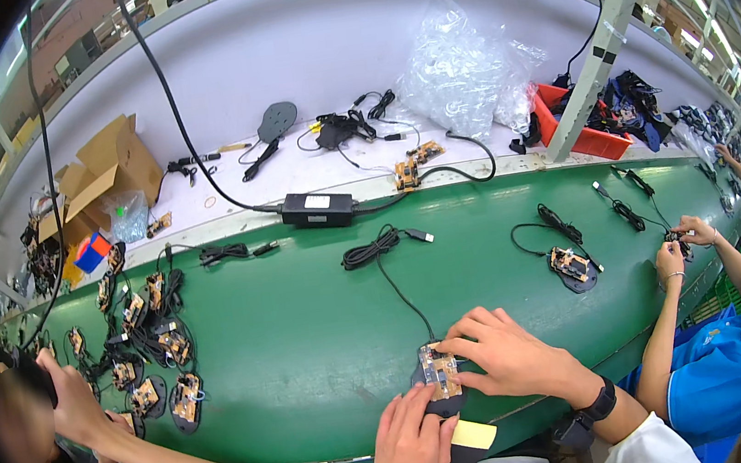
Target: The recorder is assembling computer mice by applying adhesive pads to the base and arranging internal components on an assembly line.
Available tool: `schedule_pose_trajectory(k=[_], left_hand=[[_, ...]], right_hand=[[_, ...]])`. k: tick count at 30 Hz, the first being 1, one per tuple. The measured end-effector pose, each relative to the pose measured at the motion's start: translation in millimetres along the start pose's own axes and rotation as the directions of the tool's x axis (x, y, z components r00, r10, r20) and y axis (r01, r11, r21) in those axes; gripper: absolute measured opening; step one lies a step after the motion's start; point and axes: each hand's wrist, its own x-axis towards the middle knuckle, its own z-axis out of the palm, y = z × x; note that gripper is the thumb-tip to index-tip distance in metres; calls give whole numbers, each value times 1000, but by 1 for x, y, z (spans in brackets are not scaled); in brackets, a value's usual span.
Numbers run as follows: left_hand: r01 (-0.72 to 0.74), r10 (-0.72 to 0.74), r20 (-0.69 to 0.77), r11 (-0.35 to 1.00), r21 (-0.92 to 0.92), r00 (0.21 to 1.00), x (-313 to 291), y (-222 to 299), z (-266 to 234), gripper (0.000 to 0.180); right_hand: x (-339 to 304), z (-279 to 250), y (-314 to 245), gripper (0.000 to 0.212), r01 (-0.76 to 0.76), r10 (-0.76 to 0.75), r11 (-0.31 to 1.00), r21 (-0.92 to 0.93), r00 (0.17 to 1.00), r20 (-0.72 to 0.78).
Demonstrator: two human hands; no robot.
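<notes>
A half-assembled computer mouse, a tan circuit board [441,371] on a black base, lies at the near edge of the green belt. Its cable [404,297] runs away from me to a tied coil with a USB plug [417,235]. My left hand [409,440] holds the near left side of the board between fingertips and thumb. From the right, my right hand [508,353] grips the board's right side, index finger at the top and thumb lower down. My fingers hide parts of the board and base. A pale yellow slip [473,434] sits just below.
Several mouse boards with cables [185,400] crowd the belt's left, near a co-worker's hand [72,402]. Another mouse board [571,264] lies right, before a co-worker in blue [729,363]. A power adapter [317,208] rests at the far edge; behind stands a red bin [595,134].
</notes>
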Motion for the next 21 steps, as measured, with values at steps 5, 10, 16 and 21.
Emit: schedule_pose_trajectory(k=[5, 10, 16, 21], left_hand=[[-34, 40, -133, 998, 48, 990, 1, 3, 9, 17], [135, -178, -124, 946, -296, 976, 8, 19, -21, 9], [248, -314, -50, 829, -501, 948, 21, 15, -33, 9], [198, -322, -167, 838, -509, 932, 7, 16, -27, 8]], right_hand=[[4, -10, 1, 43, -51, 46, 998, 33, 991, 130], [-2, -20, -9, 46, 64, 7, 933, 353, 980, -198], [-24, 12, -38, 38, 51, 90, 709, 703, 983, -163], [-30, 17, -40, 28, 115, 126, 696, 709, 952, -279]])
